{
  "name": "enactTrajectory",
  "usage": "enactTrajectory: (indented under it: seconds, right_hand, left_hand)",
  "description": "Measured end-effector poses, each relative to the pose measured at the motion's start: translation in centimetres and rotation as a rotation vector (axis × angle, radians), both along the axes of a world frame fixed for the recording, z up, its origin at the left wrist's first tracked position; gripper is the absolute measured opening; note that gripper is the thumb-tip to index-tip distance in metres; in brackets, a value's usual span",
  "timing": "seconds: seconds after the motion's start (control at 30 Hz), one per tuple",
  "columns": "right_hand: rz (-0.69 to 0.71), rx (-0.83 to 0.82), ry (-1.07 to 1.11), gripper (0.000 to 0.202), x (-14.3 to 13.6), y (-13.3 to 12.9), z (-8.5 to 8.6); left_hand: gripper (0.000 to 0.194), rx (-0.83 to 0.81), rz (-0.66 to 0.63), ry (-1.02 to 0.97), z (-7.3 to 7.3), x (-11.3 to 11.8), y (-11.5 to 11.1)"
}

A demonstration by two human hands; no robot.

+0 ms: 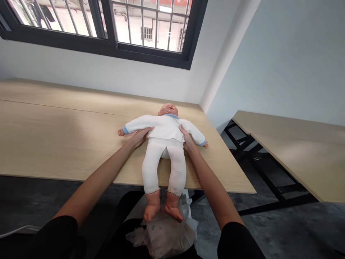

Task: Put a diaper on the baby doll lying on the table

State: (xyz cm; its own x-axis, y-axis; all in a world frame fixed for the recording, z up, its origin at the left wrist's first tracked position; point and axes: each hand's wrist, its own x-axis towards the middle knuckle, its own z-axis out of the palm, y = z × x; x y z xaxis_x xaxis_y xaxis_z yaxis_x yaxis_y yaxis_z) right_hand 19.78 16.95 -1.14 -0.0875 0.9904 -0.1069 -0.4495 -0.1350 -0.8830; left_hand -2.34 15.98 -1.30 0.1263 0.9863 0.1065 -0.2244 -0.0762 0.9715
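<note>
A baby doll [167,127] lies on its back on the wooden table [81,144], dressed in a white top with blue collar and cuffs and white trousers. Its arms are spread sideways, and its bare feet hang past the table's front edge. My left hand [142,136] grips the doll's side below its arm, thumb on the top. On the other side, my right hand [187,138] holds the doll's torso the same way. The fingers of both hands are partly hidden beneath the doll.
Below the doll's feet, crumpled translucent plastic [167,235] lies over my lap. A second table [304,151] with a black metal frame stands at the right. Behind the table are a wall and a barred window [151,25].
</note>
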Motion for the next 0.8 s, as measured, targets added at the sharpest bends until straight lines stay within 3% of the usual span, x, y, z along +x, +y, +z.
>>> enactTrajectory:
  seconds: [0.13,0.47,0.73,0.8]
  right_hand:
    - [0.051,0.029,-0.1,0.03,-0.1,-0.2,0.0]
    - [0.073,0.02,-0.11,0.044,-0.2,-0.9,0.5]
    - [0.067,-0.053,-0.248,0.047,-0.1,-0.7,0.8]
    - [0.094,-0.061,-0.388,0.047,0.4,-0.9,1.4]
  left_hand:
    - [0.04,-0.058,-0.093,-0.058,0.2,0.0,-0.6]
    - [0.033,-0.155,-0.143,-0.127,-0.7,0.1,-0.2]
    - [0.025,-0.226,-0.173,-0.045,-1.0,-0.5,0.4]
    - [0.025,-0.25,-0.201,0.008,-0.6,-1.1,0.4]
